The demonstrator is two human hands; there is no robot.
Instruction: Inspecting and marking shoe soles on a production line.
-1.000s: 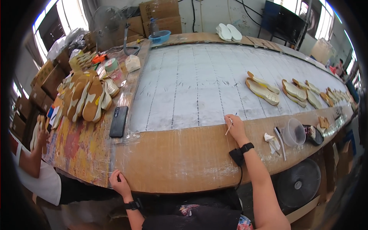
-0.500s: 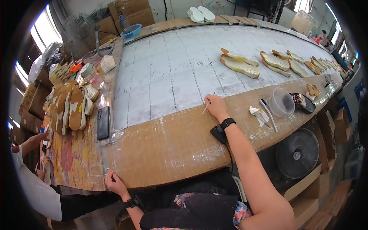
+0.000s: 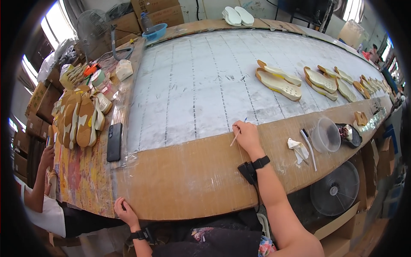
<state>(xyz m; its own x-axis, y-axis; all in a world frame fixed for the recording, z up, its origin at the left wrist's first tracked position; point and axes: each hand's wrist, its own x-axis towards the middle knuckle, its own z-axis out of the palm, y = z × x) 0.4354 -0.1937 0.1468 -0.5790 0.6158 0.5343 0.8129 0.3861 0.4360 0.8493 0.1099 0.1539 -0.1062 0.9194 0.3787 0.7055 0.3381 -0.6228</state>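
My right hand (image 3: 247, 136) is closed in a pinch on a thin pale stick with a blue end (image 3: 235, 138). It rests where the cardboard border (image 3: 188, 180) meets the white, dash-lined table surface (image 3: 180, 98). At the near left edge of the table, my left hand (image 3: 126, 211) rests with loosely bent fingers, a gap showing between them and nothing visible inside. Beyond my right hand lie pairs of cream and tan shoe soles (image 3: 278, 85), some with yellow along the side. A crumpled white cloth (image 3: 297, 150) and a white-handled brush-like tool (image 3: 309, 150) lie to its right.
A clear plastic tub (image 3: 326, 135) and a dark shoe (image 3: 350, 135) sit at the right. On the left are a phone (image 3: 114, 142), piled tan soles (image 3: 79, 120) and a jar (image 3: 99, 79). A co-worker's arm (image 3: 39, 188) is at far left. A round fan (image 3: 335, 189) stands below the table.
The view has shifted, so the table things sit farther right and lower. My right hand still holds the stick. At far left, the co-worker's arm is now raised against the pile's edge.
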